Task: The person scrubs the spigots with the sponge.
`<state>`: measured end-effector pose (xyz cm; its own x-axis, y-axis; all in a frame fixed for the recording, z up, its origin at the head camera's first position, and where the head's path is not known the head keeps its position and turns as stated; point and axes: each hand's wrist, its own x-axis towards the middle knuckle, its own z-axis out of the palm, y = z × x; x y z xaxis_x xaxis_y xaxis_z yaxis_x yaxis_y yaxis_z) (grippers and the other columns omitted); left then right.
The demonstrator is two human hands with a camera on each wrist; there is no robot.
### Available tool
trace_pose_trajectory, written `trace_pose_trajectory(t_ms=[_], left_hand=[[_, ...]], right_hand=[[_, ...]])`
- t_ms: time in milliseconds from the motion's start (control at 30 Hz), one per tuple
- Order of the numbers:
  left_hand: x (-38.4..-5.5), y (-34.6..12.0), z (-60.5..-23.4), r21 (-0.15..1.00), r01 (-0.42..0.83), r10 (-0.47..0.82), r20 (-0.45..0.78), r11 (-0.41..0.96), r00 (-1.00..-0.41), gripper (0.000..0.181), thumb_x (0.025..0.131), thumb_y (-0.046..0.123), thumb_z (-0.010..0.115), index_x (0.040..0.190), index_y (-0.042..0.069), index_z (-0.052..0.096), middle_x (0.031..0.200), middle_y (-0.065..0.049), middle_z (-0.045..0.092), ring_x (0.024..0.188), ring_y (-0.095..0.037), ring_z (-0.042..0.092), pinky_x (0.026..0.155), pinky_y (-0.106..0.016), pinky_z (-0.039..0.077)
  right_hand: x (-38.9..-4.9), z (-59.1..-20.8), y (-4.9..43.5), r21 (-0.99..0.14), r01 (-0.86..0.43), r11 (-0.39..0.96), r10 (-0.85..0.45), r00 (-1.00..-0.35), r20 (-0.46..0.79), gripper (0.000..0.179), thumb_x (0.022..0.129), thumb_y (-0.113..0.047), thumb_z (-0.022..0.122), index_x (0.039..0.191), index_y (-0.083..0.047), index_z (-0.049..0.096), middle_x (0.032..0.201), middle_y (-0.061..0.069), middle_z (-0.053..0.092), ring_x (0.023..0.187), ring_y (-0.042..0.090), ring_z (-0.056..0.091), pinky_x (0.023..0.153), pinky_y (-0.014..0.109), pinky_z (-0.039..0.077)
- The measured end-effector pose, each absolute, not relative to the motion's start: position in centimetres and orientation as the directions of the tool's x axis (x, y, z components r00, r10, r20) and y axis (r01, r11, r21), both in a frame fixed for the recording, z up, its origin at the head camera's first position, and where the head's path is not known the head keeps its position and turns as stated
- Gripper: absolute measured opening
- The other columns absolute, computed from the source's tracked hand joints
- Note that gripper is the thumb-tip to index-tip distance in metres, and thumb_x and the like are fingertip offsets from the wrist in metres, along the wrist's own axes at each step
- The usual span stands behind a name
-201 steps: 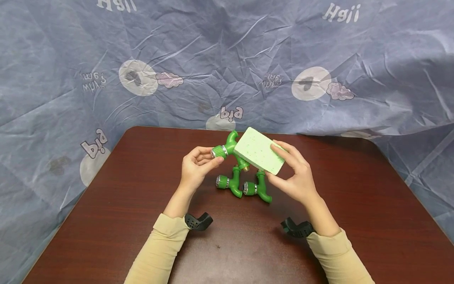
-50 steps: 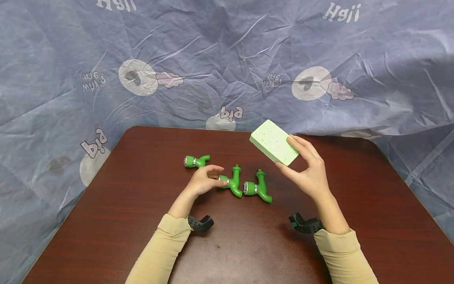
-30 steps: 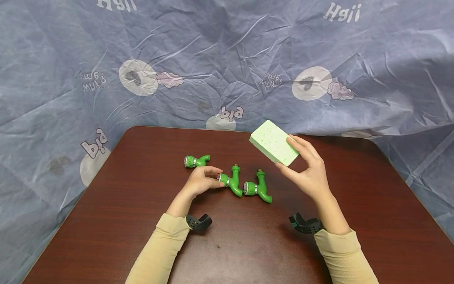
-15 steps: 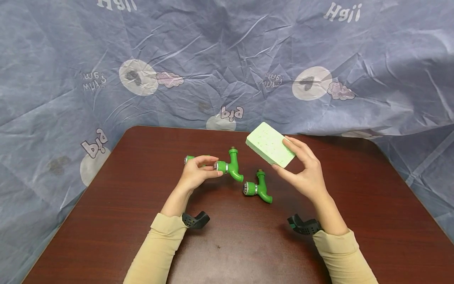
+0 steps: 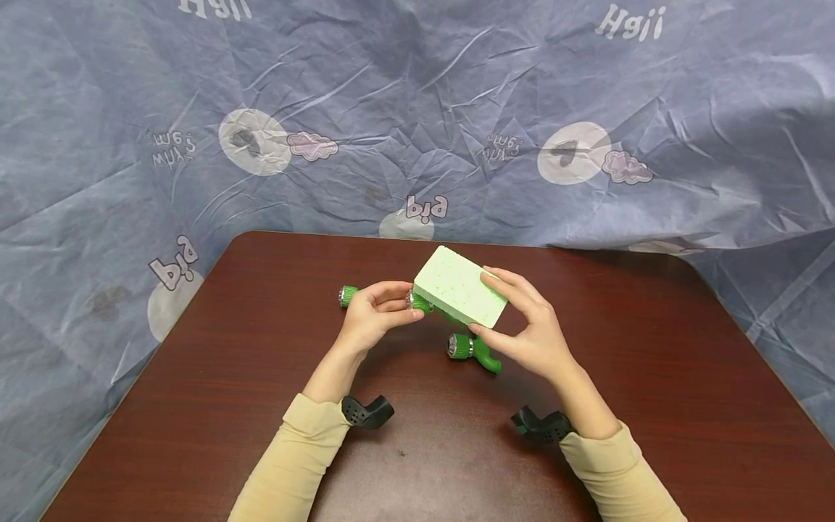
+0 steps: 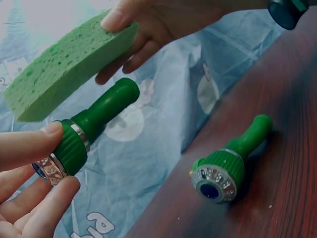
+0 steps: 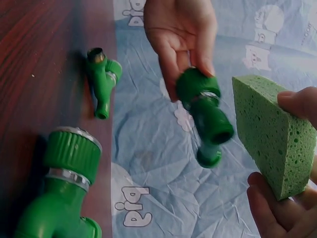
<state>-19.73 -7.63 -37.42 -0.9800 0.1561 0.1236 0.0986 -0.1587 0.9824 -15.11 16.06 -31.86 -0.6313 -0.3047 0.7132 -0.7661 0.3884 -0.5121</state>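
My left hand [image 5: 365, 319] pinches a green plastic water tap [image 5: 420, 303] by its ribbed knob. The tap is up off the table; its spout shows in the left wrist view. From the right, my right hand [image 5: 531, 333] holds a pale green rectangular sponge [image 5: 459, 286] between thumb and fingers. In the head view the sponge overlaps the tap and hides most of its body. The right wrist view shows a gap between sponge [image 7: 267, 129] and held tap [image 7: 200, 94].
A second tap [image 5: 348, 296] lies behind my left hand, mostly covered by it. Another tap [image 5: 484, 355] rests on the brown table [image 5: 417, 449] below the sponge. A printed blue-grey cloth [image 5: 417, 109] hangs beyond the far edge.
The first tap held earlier now lies at the back left. My left hand has gripped and lifted the middle tap. My right hand has brought the sponge leftward and down to it.
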Motion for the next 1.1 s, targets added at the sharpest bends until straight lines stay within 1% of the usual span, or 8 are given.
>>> trace_pose_trajectory(t_ms=[133,267,400,567,733,867,967,1100], left_hand=[[-19.5,-7.4,-37.2,0.970,0.116,0.176,0.155,-0.212,-0.972,0.048,0.069,-0.014,0.074,0.114,-0.007,0.060,0.103,-0.009,0.066,0.082,-0.014,0.067,0.076,-0.034,0.056],[-19.3,-7.3,-36.9,0.967,0.139,0.192,0.182,-0.215,-0.964,0.048,0.069,-0.014,0.074,0.114,-0.008,0.060,0.102,-0.008,0.066,0.083,-0.015,0.067,0.075,-0.032,0.056],[-19.2,-7.3,-36.7,0.966,0.154,0.204,0.197,-0.206,-0.959,0.048,0.068,-0.013,0.074,0.114,-0.009,0.060,0.103,-0.008,0.066,0.084,-0.015,0.067,0.074,-0.030,0.056],[-19.2,-7.4,-36.5,0.963,0.158,0.205,0.203,-0.217,-0.958,0.047,0.069,-0.014,0.073,0.114,-0.010,0.060,0.103,-0.008,0.066,0.084,-0.014,0.067,0.074,-0.030,0.056],[-19.1,-7.5,-36.5,0.962,0.154,0.199,0.200,-0.225,-0.959,0.048,0.068,-0.015,0.073,0.114,-0.010,0.060,0.102,-0.007,0.067,0.084,-0.015,0.067,0.074,-0.032,0.056],[-19.0,-7.4,-36.5,0.958,0.153,0.210,0.206,-0.241,-0.956,0.048,0.068,-0.016,0.072,0.114,-0.010,0.058,0.102,-0.008,0.066,0.085,-0.017,0.067,0.076,-0.036,0.056],[-19.0,-7.3,-36.4,0.961,0.161,0.210,0.209,-0.225,-0.955,0.048,0.069,-0.016,0.072,0.114,-0.011,0.059,0.103,-0.009,0.066,0.085,-0.015,0.067,0.076,-0.034,0.056],[-19.1,-7.3,-36.4,0.965,0.164,0.205,0.206,-0.207,-0.957,0.046,0.069,-0.014,0.072,0.114,-0.011,0.060,0.103,-0.010,0.066,0.084,-0.013,0.067,0.075,-0.030,0.056]], right_hand=[[-15.1,-32.1,15.8,-0.503,-0.777,0.377,-0.338,-0.621,0.707,0.063,0.059,0.010,0.082,0.117,0.009,0.059,0.120,0.025,0.054,0.111,0.032,0.053,0.095,0.019,0.039],[-15.3,-32.1,15.8,-0.488,-0.778,0.395,-0.327,-0.616,0.717,0.062,0.059,0.010,0.081,0.116,0.010,0.059,0.119,0.026,0.055,0.110,0.035,0.053,0.095,0.019,0.039],[-15.5,-32.0,16.2,-0.483,-0.753,0.446,-0.236,-0.620,0.748,0.061,0.058,0.013,0.080,0.115,0.011,0.059,0.119,0.027,0.055,0.108,0.036,0.053,0.093,0.018,0.039],[-15.5,-31.7,16.5,-0.511,-0.747,0.425,-0.139,-0.612,0.779,0.060,0.059,0.015,0.078,0.115,0.011,0.059,0.119,0.028,0.055,0.109,0.027,0.054,0.091,0.019,0.040],[-15.2,-31.7,16.1,-0.483,-0.807,0.340,-0.272,-0.576,0.770,0.062,0.058,0.012,0.079,0.117,0.010,0.058,0.118,0.029,0.055,0.113,0.027,0.053,0.095,0.022,0.041],[-15.0,-31.8,15.8,-0.474,-0.808,0.349,-0.341,-0.581,0.739,0.064,0.058,0.010,0.081,0.117,0.009,0.058,0.119,0.026,0.055,0.112,0.030,0.053,0.096,0.021,0.039],[-15.1,-31.7,15.8,-0.480,-0.783,0.396,-0.302,-0.605,0.737,0.063,0.058,0.012,0.080,0.117,0.010,0.058,0.119,0.027,0.055,0.110,0.034,0.053,0.095,0.019,0.039],[-15.4,-31.7,16.2,-0.503,-0.735,0.455,-0.184,-0.630,0.755,0.061,0.059,0.015,0.079,0.116,0.011,0.059,0.119,0.026,0.055,0.108,0.035,0.054,0.091,0.017,0.039]])
